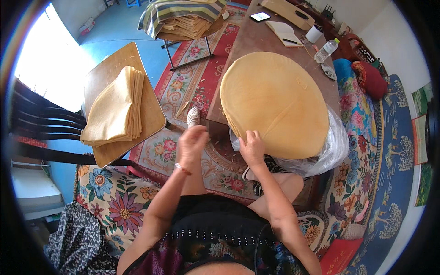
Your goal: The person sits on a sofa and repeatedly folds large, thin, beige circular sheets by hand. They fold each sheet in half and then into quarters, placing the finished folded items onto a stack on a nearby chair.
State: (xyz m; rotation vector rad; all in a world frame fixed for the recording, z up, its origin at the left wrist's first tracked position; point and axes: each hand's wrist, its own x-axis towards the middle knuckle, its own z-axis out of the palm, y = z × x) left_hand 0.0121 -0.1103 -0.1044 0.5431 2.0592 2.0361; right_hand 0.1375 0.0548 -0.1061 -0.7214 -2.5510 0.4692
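Note:
A stack of large, thin round flatbreads (275, 99) lies before me on the brown table, with crumpled clear plastic (331, 147) under its right and near side. At the stack's near-left edge, my right hand (253, 149) pinches the rim, fingers on top and thumb at the side. How many layers it grips is hidden. My left hand (192, 144), blurred and with curled fingers, hangs above the rug left of the stack; whether it holds anything cannot be made out. Farther left, folded flatbreads (113, 106) are piled on a small wooden table (147, 110).
A striped cloth (185, 12) partly covers more folded sheets (187, 27) on a folding stand. Along the brown table (240, 48) are a phone (260, 17), an open notebook (283, 32), a white cup (313, 34) and a plastic bottle (326, 51). A dark chair (48, 120) stands at left.

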